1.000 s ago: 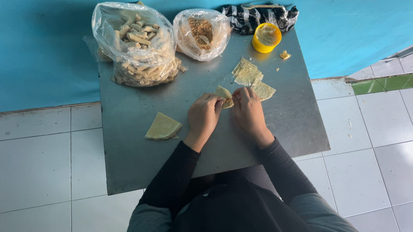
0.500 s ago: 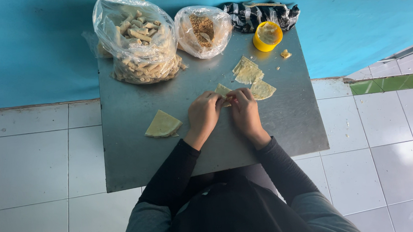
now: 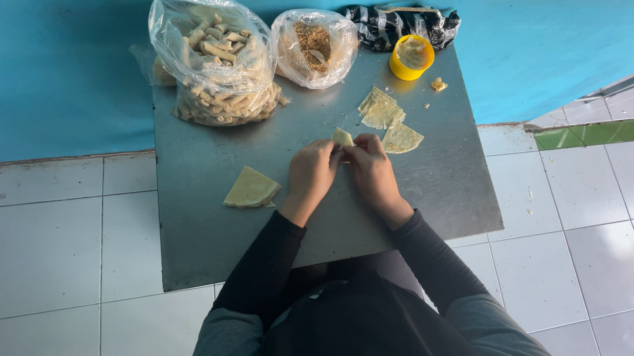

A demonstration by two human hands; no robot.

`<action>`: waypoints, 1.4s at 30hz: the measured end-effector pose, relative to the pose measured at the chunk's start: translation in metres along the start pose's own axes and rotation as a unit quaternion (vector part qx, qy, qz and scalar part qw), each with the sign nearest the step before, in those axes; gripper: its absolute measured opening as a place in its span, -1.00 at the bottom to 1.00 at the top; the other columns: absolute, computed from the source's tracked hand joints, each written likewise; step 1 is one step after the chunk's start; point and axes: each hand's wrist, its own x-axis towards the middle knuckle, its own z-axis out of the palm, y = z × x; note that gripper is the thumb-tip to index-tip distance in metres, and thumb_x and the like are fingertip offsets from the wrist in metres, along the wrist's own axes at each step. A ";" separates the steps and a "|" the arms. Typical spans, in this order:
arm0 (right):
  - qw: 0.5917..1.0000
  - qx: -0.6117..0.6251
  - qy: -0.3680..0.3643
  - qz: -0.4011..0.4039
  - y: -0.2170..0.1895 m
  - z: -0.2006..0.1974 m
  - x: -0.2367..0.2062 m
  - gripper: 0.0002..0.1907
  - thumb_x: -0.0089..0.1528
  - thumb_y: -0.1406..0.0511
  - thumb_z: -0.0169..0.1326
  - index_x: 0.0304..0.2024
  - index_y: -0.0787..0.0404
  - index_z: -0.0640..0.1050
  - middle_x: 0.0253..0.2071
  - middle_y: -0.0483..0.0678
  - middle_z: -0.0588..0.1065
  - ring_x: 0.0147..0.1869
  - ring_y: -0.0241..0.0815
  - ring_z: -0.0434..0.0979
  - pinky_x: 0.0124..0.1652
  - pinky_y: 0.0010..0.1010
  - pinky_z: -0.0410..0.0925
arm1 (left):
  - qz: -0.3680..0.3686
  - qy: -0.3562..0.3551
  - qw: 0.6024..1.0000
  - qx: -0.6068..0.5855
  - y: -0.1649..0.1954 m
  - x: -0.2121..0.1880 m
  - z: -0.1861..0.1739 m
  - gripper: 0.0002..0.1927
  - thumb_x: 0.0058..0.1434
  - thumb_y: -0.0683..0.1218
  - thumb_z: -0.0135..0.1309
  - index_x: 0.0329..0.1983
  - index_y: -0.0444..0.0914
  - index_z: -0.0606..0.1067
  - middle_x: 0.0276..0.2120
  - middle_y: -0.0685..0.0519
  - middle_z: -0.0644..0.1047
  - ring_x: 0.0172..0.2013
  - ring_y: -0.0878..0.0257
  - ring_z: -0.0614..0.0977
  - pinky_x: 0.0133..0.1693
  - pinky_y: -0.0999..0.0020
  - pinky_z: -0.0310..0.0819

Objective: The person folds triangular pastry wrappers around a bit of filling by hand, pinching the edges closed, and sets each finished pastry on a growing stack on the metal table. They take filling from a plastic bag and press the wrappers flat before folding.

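My left hand (image 3: 312,172) and my right hand (image 3: 371,170) meet over the middle of a grey metal table (image 3: 210,245), both pinching one pale dough wrapper (image 3: 342,137) whose tip pokes out above the fingers. Beside my right hand lies a triangular wrapper (image 3: 401,138), and a small stack of wrappers (image 3: 381,111) sits just beyond it. Another folded wrapper (image 3: 251,189) rests left of my left hand. A clear bag of finished rolls (image 3: 218,62) stands at the table's far left.
A clear bag of brown crumbly filling (image 3: 314,46) and a small yellow cup (image 3: 411,55) stand at the back edge, with a black-and-white striped bag (image 3: 395,22) behind. A blue wall runs behind the table. White floor tiles surround it.
My hands have stayed together on the wrapper, fingers shifting slightly as they fold it. Nothing else on the table has moved.
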 end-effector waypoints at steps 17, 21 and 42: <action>0.989 0.030 -0.143 -0.037 0.011 -0.035 0.018 -0.82 0.20 0.41 0.23 -0.13 0.19 0.64 -0.10 0.01 0.50 -0.03 0.01 0.57 -0.03 -0.25 0.45 | 0.081 -0.049 0.996 0.001 -0.002 -0.005 -0.004 -0.85 0.07 -0.14 0.22 -0.29 -0.24 0.55 -0.30 -0.04 0.61 -0.31 -0.05 0.64 -0.29 0.08 0.50; 0.984 0.047 -0.157 -0.077 0.014 -0.044 0.014 -0.67 0.06 0.35 0.24 -0.11 0.25 0.63 -0.12 0.05 0.48 -0.08 0.06 0.55 -0.09 -0.23 0.44 | 0.059 -0.038 0.997 0.040 0.007 -0.004 0.003 -0.94 0.23 -0.20 0.18 -0.25 -0.24 0.54 -0.29 -0.03 0.61 -0.27 -0.02 0.66 -0.23 0.09 0.52; 0.986 0.017 -0.159 -0.055 0.029 -0.054 0.011 -0.88 0.19 0.33 0.29 -0.28 0.26 0.64 -0.23 0.06 0.54 -0.15 0.06 0.59 -0.14 -0.24 0.44 | 0.066 -0.069 0.995 0.007 0.019 -0.009 0.010 -0.87 0.23 -0.11 0.19 -0.27 -0.27 0.53 -0.32 -0.09 0.60 -0.29 -0.12 0.63 -0.26 0.02 0.47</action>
